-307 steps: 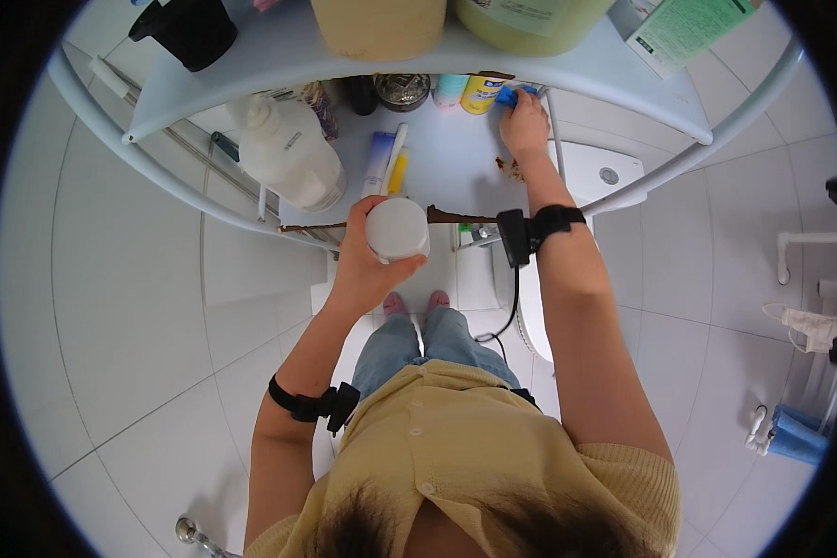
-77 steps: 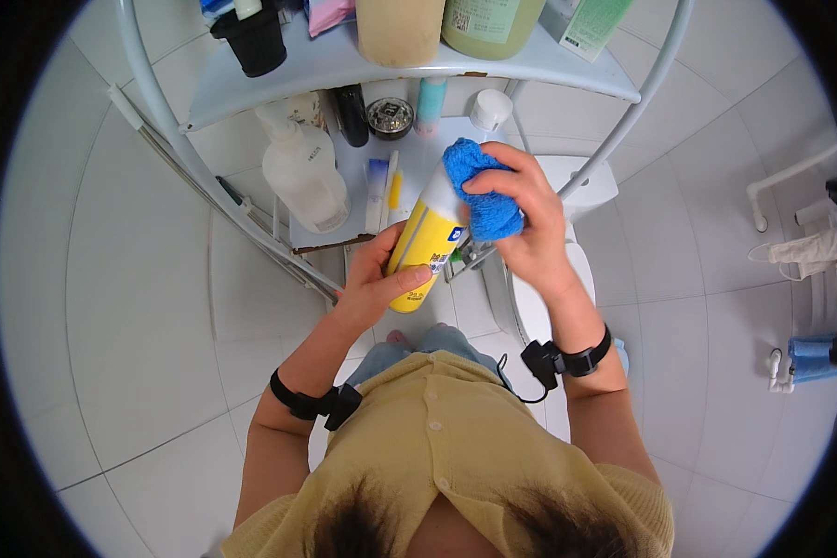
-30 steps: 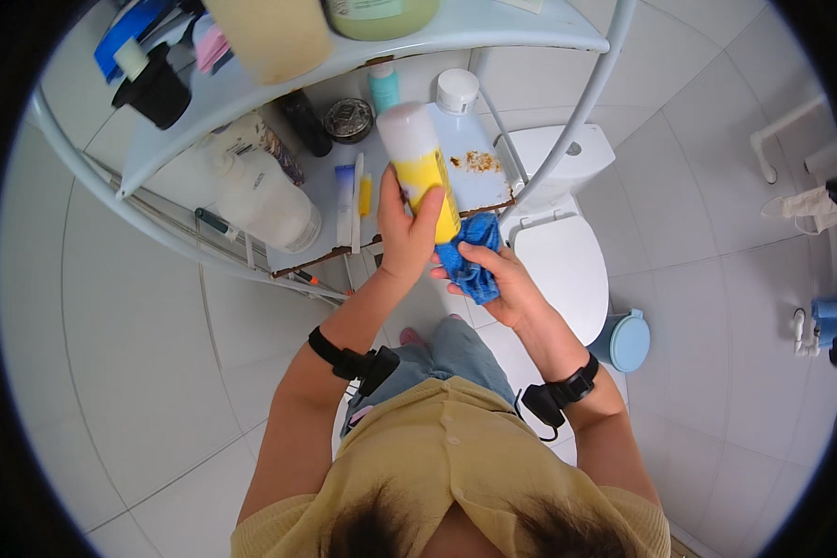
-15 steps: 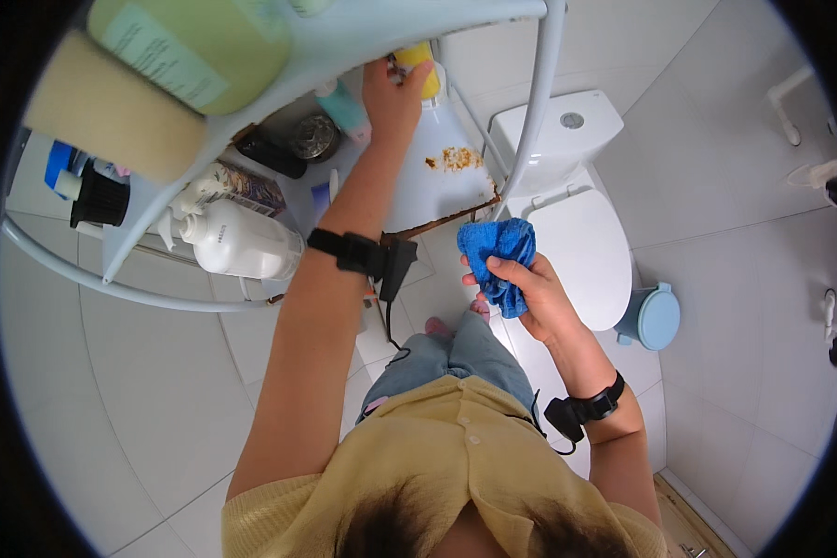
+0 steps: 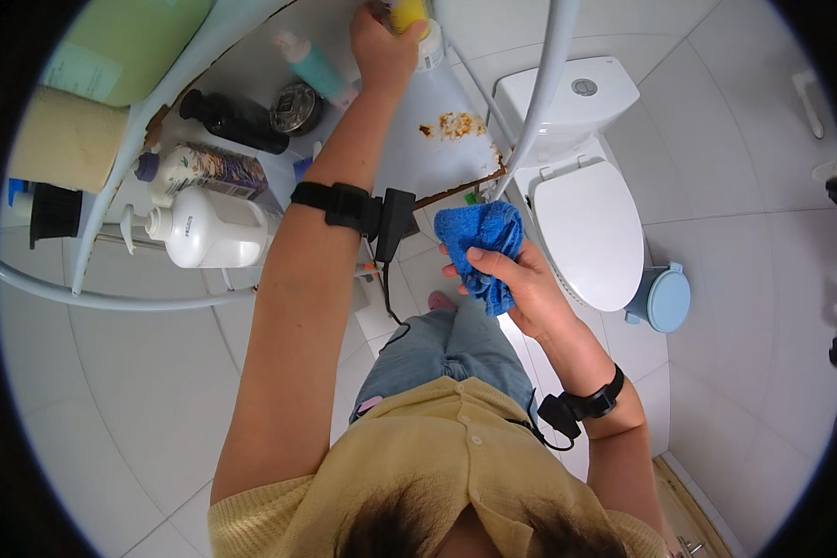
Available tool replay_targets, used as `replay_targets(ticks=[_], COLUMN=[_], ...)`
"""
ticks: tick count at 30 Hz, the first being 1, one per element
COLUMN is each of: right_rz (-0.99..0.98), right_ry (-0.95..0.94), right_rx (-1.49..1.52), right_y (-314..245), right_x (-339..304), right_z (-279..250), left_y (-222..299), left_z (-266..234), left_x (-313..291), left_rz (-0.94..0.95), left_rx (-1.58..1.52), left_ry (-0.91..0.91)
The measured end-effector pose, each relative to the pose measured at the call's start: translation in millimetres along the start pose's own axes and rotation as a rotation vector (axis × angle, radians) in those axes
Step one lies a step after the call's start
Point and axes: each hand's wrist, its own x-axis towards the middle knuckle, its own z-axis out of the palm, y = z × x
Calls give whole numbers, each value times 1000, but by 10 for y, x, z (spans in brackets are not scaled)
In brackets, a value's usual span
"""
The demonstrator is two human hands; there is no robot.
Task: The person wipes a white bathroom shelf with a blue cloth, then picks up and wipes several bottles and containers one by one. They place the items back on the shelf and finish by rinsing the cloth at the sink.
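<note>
At the back of the rack's shelf point(image 5: 381, 177), my left hand point(image 5: 386, 51) is closed around a yellow bottle point(image 5: 407, 15); its fingertips are partly hidden. A white jar point(image 5: 431, 48) stands right beside it. My right hand point(image 5: 521, 279) grips a bunched blue cloth point(image 5: 480, 244) in front of the shelf, thumb on top. Left of my left forearm are a teal bottle point(image 5: 312, 67) with a pink end, a round dark-lidded jar point(image 5: 296, 109), a black bottle point(image 5: 237, 123), a patterned bottle point(image 5: 209, 170) and a white pump bottle point(image 5: 216, 228).
Rust marks point(image 5: 454, 125) spot the shelf near its corroded front edge. Overhead, the upper tier carries a large green container point(image 5: 126, 46) and a beige roll point(image 5: 70, 139). A white rack post point(image 5: 541, 88) rises before the toilet point(image 5: 588, 232). A light-blue bin point(image 5: 668, 299) stands beyond.
The view has shifted, uncovering more of the shelf below the upper tier. My left hand stays on the yellow bottle; my right hand still holds the blue cloth, slightly further left.
</note>
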Motion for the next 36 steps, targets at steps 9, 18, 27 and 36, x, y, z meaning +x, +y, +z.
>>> replay_targets(ticks=[9, 18, 27, 36], right_rz=[-4, -131, -708, -689], right_ry=[4, 17, 419, 409], right_rx=[38, -256, -1615, -2109], right_y=[2, -156, -277, -258], right_x=[105, 459, 2069, 2736], right_z=[-2, 217, 498, 787], left_y=[252, 85, 883, 975], left_z=[-751, -1070, -2348, -2889], left_x=[-560, -331, -1680, -1996], left_rz=[-152, -269, -502, -477], left_rx=[63, -1, -266, -138], left_ry=[361, 92, -201, -233])
